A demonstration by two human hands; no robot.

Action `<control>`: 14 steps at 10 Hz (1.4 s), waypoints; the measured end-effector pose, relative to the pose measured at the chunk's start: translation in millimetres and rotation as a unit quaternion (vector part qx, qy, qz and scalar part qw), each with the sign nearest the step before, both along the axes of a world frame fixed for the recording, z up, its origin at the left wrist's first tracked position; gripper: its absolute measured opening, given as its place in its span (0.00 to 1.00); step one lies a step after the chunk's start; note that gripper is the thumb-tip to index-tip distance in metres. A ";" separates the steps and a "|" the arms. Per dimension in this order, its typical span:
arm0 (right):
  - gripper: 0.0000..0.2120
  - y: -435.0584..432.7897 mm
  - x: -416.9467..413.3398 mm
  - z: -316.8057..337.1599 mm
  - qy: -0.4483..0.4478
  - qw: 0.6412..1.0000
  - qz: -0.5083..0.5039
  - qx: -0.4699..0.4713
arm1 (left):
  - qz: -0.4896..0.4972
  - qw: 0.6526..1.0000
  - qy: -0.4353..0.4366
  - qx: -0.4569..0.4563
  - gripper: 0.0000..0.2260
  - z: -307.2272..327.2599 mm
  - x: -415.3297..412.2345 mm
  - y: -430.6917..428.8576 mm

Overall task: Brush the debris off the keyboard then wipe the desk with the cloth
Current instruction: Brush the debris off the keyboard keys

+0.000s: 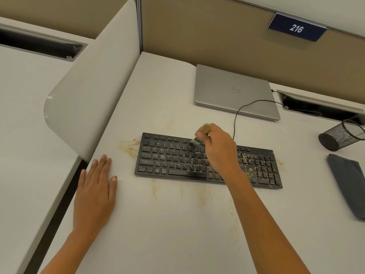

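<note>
The right hand [217, 149] grips a small wooden-handled brush [206, 128], its bristles on the upper key rows of the black keyboard [167, 159] beneath it. Tan debris [254, 165] speckles the keys just right of that hand. The left hand [94, 192] lies flat on the white desk [177, 224], apart from the keyboard.

A tan partition wall [217, 36] bearing a blue 216 plate [296, 28] meets a white rounded side divider [94, 91].

1. An open-plan office workstation: a white desk [177, 224], fenced by a tan partition wall [217, 36] at 12 o'clock and a curved white divider [88, 91] at 10 o'clock.
2. A blue plate [296, 28] numbered 216 hangs at 1 o'clock.
3. A closed laptop [233, 89], a black keyboard [167, 157], a tipped mesh pen cup [339, 135] at 3 o'clock and a cable slot [324, 107] furnish the cubicle.
</note>
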State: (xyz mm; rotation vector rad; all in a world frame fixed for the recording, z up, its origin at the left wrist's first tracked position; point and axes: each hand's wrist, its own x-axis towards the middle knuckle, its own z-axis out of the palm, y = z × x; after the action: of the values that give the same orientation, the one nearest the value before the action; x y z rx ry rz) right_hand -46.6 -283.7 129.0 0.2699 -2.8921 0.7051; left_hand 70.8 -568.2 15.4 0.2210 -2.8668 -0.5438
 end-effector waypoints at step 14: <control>0.15 7.2 0.3 -2.1 -0.023 0.998 -0.051 0.008 | -0.003 1.000 -0.001 0.004 0.27 2.0 -0.4 0.3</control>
State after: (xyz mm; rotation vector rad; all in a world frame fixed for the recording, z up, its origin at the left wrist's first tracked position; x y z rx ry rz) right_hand -46.3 -276.4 126.9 0.1080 -2.9314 0.6811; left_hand 70.4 -567.9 17.3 0.2151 -2.8682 -0.5569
